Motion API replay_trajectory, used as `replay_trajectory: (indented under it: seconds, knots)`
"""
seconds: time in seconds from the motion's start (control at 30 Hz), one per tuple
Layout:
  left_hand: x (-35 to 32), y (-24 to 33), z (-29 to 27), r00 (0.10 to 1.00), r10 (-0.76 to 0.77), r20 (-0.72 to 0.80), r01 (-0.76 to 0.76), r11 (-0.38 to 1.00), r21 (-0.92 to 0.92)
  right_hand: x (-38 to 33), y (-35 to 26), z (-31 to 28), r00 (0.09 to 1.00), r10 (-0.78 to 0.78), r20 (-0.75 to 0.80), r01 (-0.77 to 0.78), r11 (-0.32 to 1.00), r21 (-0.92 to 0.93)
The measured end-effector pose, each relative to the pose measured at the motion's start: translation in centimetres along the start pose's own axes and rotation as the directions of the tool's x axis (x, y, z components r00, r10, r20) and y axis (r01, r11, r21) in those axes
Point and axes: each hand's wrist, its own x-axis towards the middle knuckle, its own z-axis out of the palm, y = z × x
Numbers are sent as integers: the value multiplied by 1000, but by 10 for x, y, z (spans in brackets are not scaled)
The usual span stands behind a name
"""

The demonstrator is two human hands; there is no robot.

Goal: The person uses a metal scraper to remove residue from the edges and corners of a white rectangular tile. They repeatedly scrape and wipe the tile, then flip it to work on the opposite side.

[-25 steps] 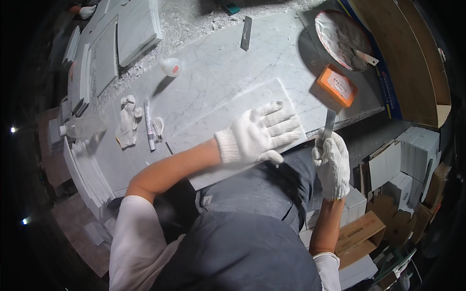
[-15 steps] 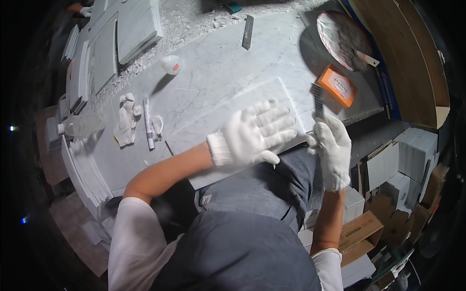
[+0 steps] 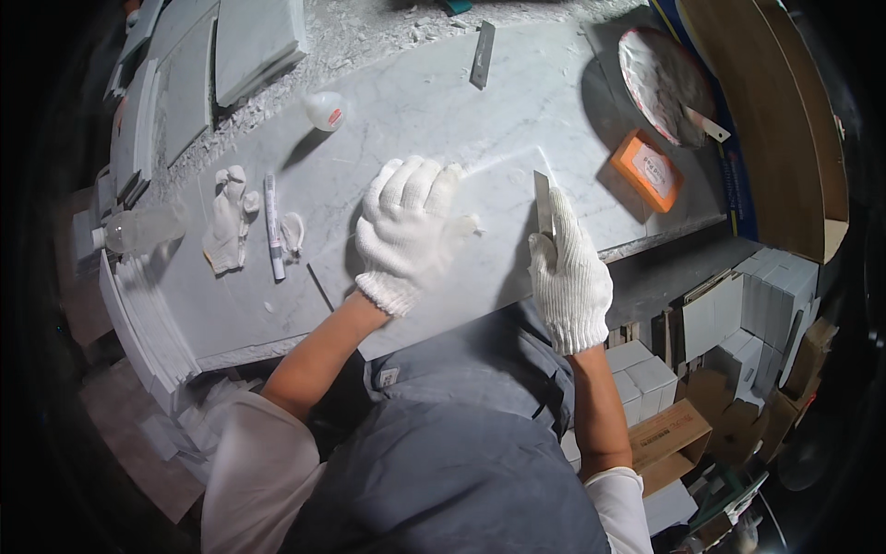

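A pale marble tile (image 3: 480,277) lies at the front edge of the stone worktop (image 3: 397,102), partly over my lap. My left hand (image 3: 404,226), in a white knitted glove, rests on the tile's left part, fingers stretched out and palm down. In my right hand (image 3: 572,286), also gloved, is a flat metal blade (image 3: 543,198) pointing away from me, at the tile's right edge. My fingers hide its lower end. Whether the blade touches the tile I cannot tell.
Left: a spare glove (image 3: 228,222), a marker pen (image 3: 275,226), a clear bottle (image 3: 148,228) and a white bottle (image 3: 325,111). Right: an orange sanding pad (image 3: 649,171) and a round tub (image 3: 660,78) of pale paste. Another metal strip (image 3: 483,55) lies far back. Stacked tiles (image 3: 263,51) stand upper left.
My left hand has moved left across the tile, its fingers now pointing away from me. My right hand has brought the metal blade left, from beside the orange pad to the tile's right edge.
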Motion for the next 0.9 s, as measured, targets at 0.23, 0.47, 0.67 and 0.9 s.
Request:
replay_trajectory:
  seconds: [0.23, 0.47, 0.67, 0.9]
  knots:
    - [9, -1, -7, 996, 79, -39, -79, 997, -8, 11, -4, 6, 997, 33, 72, -35, 999, 14]
    - [8, 1, -7, 998, 60, 13, -61, 998, 31, 9, -4, 11, 998, 4, 66, -5, 1000, 21]
    - [11, 1, -11, 998, 54, 38, -56, 998, 39, 5, -10, 7, 996, 51, 75, -52, 999, 10]
    - [14, -1, -8, 997, 52, 51, -50, 998, -33, 9, -15, 21, 999, -18, 45, 21, 998, -60]
